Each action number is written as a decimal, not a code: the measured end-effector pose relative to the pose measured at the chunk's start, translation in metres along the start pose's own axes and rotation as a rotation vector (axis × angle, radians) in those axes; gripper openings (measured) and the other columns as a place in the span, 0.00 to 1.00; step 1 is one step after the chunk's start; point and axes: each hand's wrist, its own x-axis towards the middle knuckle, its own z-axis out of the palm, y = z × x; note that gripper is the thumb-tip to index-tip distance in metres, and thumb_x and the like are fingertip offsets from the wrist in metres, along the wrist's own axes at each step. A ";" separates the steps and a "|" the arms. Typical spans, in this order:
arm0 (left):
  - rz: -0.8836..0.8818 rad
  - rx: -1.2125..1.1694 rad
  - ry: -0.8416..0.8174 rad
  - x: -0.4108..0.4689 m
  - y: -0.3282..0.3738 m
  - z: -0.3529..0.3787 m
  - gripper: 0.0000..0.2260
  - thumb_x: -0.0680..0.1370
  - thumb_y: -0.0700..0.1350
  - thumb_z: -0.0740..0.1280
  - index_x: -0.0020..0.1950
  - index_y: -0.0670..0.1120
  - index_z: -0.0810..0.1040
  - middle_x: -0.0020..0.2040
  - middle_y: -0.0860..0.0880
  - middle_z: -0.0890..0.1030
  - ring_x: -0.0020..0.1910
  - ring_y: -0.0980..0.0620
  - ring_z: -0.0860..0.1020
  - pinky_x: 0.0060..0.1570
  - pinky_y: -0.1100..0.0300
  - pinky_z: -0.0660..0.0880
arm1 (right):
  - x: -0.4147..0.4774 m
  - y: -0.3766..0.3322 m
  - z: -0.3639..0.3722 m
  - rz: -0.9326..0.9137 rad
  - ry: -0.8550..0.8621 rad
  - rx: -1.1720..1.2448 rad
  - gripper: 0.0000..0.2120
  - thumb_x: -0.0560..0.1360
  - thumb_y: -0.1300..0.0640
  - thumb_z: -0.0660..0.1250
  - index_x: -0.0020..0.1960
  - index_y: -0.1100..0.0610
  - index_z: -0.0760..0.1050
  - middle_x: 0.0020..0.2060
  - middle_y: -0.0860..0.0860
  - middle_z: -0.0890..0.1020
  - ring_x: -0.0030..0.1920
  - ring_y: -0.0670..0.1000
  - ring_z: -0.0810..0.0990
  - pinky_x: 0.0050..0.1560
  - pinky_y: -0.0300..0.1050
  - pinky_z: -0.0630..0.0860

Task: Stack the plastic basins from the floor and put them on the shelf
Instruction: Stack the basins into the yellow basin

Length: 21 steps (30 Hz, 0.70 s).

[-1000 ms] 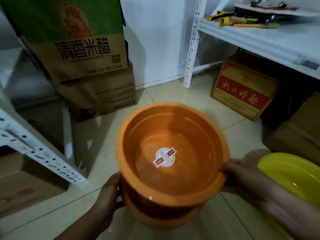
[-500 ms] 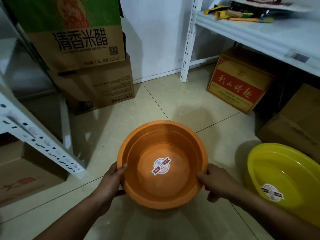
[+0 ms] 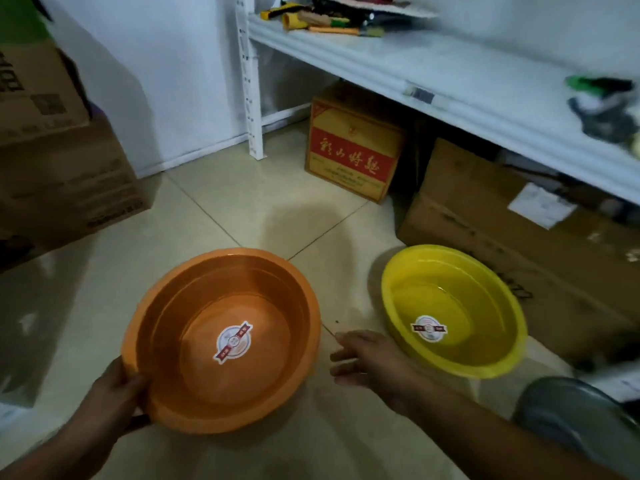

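An orange basin with a round sticker inside sits low over the tiled floor at lower centre; it looks like nested orange basins. My left hand grips its near-left rim. My right hand is off the rim, fingers spread, between the orange basin and a yellow basin. The yellow basin rests on the floor to the right, upright, with a sticker on its bottom. The white shelf runs along the upper right.
Cardboard boxes stand under the shelf: a red-labelled one and a large brown one. More boxes are stacked at the left. Tools and brushes lie at the shelf's far end, dark items at right. My grey-clad knee is at lower right.
The orange basin came down from a raised position to the floor. My right hand let go of its rim and moved toward the yellow basin. The view swung right.
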 end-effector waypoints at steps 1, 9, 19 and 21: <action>-0.021 0.026 0.010 0.004 0.001 0.004 0.22 0.81 0.47 0.61 0.75 0.54 0.63 0.65 0.40 0.73 0.61 0.33 0.73 0.59 0.32 0.72 | 0.001 0.009 -0.014 0.015 0.051 0.196 0.16 0.79 0.52 0.67 0.62 0.60 0.74 0.53 0.61 0.83 0.48 0.59 0.85 0.49 0.54 0.84; 0.004 0.132 -0.079 0.016 0.020 0.058 0.17 0.83 0.44 0.58 0.72 0.53 0.66 0.65 0.40 0.74 0.61 0.34 0.73 0.54 0.36 0.74 | 0.006 0.060 -0.093 0.122 0.377 1.018 0.19 0.78 0.54 0.69 0.62 0.63 0.68 0.46 0.63 0.76 0.43 0.58 0.79 0.42 0.52 0.80; 0.052 0.129 -0.129 0.003 0.031 0.108 0.16 0.82 0.46 0.59 0.71 0.48 0.67 0.57 0.39 0.76 0.53 0.37 0.77 0.46 0.40 0.78 | 0.018 0.059 -0.144 -0.015 0.567 1.021 0.25 0.79 0.67 0.62 0.75 0.58 0.66 0.66 0.62 0.77 0.64 0.64 0.78 0.26 0.48 0.83; 0.056 0.127 -0.131 0.000 0.033 0.110 0.17 0.82 0.48 0.59 0.72 0.49 0.67 0.60 0.40 0.76 0.55 0.37 0.77 0.48 0.40 0.77 | 0.002 0.053 -0.146 -0.046 0.532 1.052 0.23 0.79 0.66 0.61 0.73 0.59 0.66 0.66 0.63 0.77 0.64 0.67 0.78 0.26 0.46 0.83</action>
